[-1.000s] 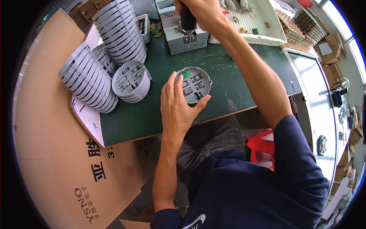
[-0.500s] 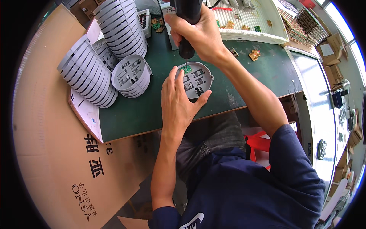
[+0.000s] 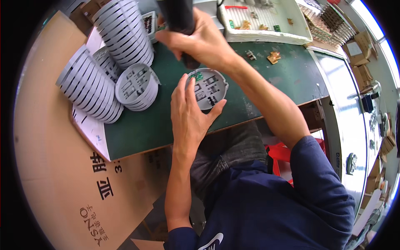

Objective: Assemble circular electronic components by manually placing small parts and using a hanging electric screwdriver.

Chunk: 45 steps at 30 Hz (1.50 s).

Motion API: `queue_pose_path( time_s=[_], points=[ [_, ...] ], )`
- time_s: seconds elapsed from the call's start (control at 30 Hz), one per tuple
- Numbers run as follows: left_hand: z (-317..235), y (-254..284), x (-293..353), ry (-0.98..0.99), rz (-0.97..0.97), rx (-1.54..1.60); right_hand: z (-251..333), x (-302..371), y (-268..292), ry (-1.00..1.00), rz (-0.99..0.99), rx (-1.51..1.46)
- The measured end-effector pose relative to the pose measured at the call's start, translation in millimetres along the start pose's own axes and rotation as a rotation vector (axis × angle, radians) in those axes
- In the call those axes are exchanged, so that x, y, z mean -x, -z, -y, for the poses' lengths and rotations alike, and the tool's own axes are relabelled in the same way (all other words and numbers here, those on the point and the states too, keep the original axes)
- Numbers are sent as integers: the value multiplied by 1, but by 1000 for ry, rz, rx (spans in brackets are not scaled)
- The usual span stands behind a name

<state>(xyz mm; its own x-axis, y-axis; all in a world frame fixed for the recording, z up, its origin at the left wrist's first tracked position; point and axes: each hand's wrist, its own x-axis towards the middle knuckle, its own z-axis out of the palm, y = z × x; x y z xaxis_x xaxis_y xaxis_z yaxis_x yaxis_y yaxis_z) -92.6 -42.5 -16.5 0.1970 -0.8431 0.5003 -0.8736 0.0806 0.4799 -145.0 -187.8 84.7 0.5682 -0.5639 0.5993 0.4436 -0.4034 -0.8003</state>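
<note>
A black electric screwdriver (image 3: 178, 18) is gripped in my right hand (image 3: 206, 46), its lower end above the left edge of a round grey plastic housing (image 3: 214, 79). The driver's bit cannot be made out. My left hand (image 3: 188, 110) steadies the housing on the green bench, fingers along its left side and thumb at its lower right rim. Inside the housing, a small green circuit board (image 3: 197, 76) lies near the upper edge, partly behind my fingertips. Black and metal parts sit in the housing's slots.
Tall stacks of grey housings (image 3: 123, 35) and a shorter stack (image 3: 137, 89) stand at the left. A white foam tray (image 3: 271, 38) with small parts is at the back. Brass-coloured pieces (image 3: 273, 57) lie on the green bench (image 3: 287, 75). Brown cardboard (image 3: 54, 137) borders its left side.
The screwdriver and my right hand have moved left and a little up from the board. My left hand stays on the housing, and the whole view has shifted slightly.
</note>
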Motion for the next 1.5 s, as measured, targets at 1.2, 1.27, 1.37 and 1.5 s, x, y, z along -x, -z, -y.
queue_pose_path(
  time_s=[1.2, 1.27, 1.37, 1.5],
  points=[
    [47, 157, -86, 168, 368, -203, 91, 158, 165, -452, -609, 672],
    [34, 160, -77, 91, 308, -125, 92, 212, 287, -278, -939, 947],
    [17, 153, -64, 37, 249, 217, 129, 302, 399, -421, -1328, 1079],
    [5, 121, -57, 77, 415, 808, 186, 404, 490, -1094, -1095, 1721]
  ],
)
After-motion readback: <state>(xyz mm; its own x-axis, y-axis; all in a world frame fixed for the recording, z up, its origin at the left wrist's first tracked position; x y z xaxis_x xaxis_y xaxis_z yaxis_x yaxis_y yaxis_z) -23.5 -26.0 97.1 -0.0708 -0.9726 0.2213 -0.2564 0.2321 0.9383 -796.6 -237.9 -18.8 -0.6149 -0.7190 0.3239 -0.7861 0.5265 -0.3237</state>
